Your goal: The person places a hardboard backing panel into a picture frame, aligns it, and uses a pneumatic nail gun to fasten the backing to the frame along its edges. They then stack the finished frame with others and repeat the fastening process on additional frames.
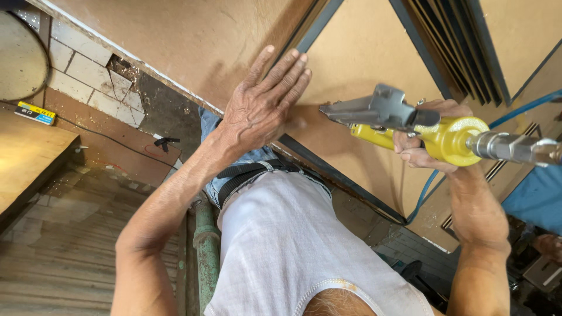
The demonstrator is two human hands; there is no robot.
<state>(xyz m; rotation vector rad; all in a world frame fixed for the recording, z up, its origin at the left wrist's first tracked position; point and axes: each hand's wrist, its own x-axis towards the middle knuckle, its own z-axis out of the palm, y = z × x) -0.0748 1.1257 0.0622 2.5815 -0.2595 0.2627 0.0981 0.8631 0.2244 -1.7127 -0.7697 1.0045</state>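
Left hand [260, 108] lies flat, fingers [287, 73] spread and extended, palm pressed on the tan board [363, 52] right at the dark metal frame strip [313, 32]. It grips nothing, and reads as bracing the panel so it stays seated against the frame.

Right hand [427, 146] is wrapped tight around the yellow pneumatic gun [410, 126], held level. Its grey nose [345, 111] points toward the left hand and sits close over the board, just short of the flat palm. Contact with the surface can't be confirmed from this angle.

Blue air hose [430, 184] trails from the tool area down across the board, clear of both hands. A second dark frame strip [339, 178] runs diagonally below the tool, near the person's waist.
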